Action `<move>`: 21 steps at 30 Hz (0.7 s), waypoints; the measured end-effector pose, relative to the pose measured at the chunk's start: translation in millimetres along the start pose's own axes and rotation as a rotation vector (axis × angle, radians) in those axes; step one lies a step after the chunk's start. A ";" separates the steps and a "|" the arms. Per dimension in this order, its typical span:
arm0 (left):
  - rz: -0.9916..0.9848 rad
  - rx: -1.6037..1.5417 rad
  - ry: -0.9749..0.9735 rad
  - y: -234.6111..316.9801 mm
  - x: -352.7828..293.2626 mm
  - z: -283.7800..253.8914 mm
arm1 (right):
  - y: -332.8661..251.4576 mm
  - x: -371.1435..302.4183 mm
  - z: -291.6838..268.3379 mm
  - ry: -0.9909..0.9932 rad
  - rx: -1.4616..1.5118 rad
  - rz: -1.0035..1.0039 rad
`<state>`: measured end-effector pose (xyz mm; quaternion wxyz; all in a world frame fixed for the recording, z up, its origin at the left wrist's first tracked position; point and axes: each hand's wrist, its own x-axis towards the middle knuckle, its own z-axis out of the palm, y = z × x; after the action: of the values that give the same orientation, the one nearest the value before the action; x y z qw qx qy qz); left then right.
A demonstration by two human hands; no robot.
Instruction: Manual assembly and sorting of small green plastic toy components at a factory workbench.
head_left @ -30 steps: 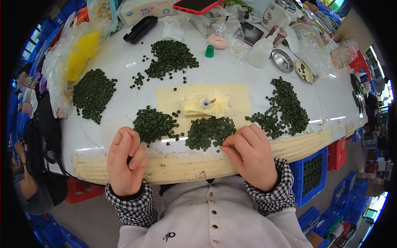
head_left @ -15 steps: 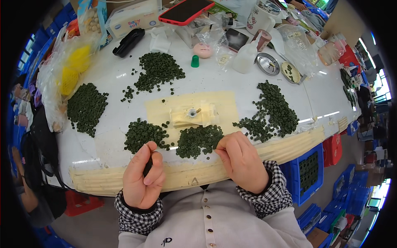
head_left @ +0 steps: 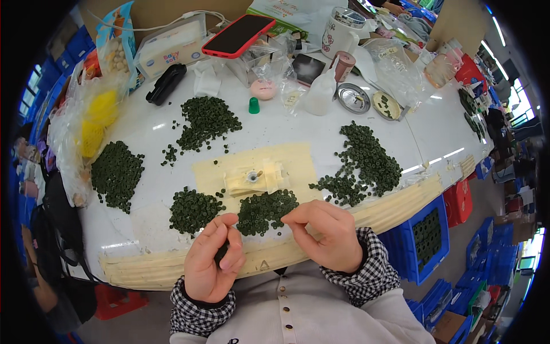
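Observation:
My left hand (head_left: pixel 211 261) is closed, its curled fingers round a dark green clump of small pieces (head_left: pixel 221 251). Its thumb and forefinger tips meet at the left edge of a pile of small dark green rings (head_left: pixel 266 213). My right hand (head_left: pixel 327 236) pinches at that pile's right edge; whatever is between its fingertips is too small to make out. Just behind this pile sits a taped yellow block (head_left: pixel 238 182) with a round metal centre (head_left: pixel 252 177) and a short pin. Another ring pile (head_left: pixel 195 211) lies to the left of my left fingertips.
More dark green piles lie at far left (head_left: pixel 117 176), at back (head_left: pixel 207 123) and at right (head_left: pixel 369 157). Behind them are a red-edged phone (head_left: pixel 240 34), a green thimble-like cap (head_left: pixel 254 105), a white bottle (head_left: pixel 321 94) and round tins (head_left: pixel 353 98). A blue crate (head_left: pixel 421 238) stands beyond the table's right edge.
The whole view has shifted. My left hand has moved right, from the left ring pile to the middle one. My right hand stays pinched at the middle pile's right edge.

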<state>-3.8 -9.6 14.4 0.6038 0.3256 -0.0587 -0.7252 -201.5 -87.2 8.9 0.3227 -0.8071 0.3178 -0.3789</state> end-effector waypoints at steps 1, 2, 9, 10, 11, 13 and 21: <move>0.005 -0.010 -0.017 -0.8 0.8 -1.2 | -0.5 1.5 0.0 0.011 0.020 -0.008; 0.008 0.021 -0.042 -1.0 3.4 -1.6 | 4.7 2.7 0.9 0.031 0.020 -0.081; -0.078 0.052 -0.055 -2.4 12.1 4.4 | 9.2 3.1 5.5 0.016 0.075 -0.086; -0.079 0.064 -0.072 -3.0 13.0 4.5 | 8.5 3.0 4.8 -0.003 0.066 -0.071; -0.079 0.074 -0.087 -3.6 14.2 4.4 | 8.3 3.4 4.1 0.006 0.068 -0.073; -0.074 0.102 -0.115 -4.0 13.7 1.7 | 8.1 4.2 4.9 0.017 0.089 -0.079; -0.087 0.083 -0.179 -5.1 13.2 -9.3 | 5.5 6.1 4.5 0.023 0.080 -0.087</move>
<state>-3.7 -17.4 -0.6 0.5501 0.2864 -0.1285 -0.7739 -196.2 -93.7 4.9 0.3342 -0.8022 0.2708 -0.4141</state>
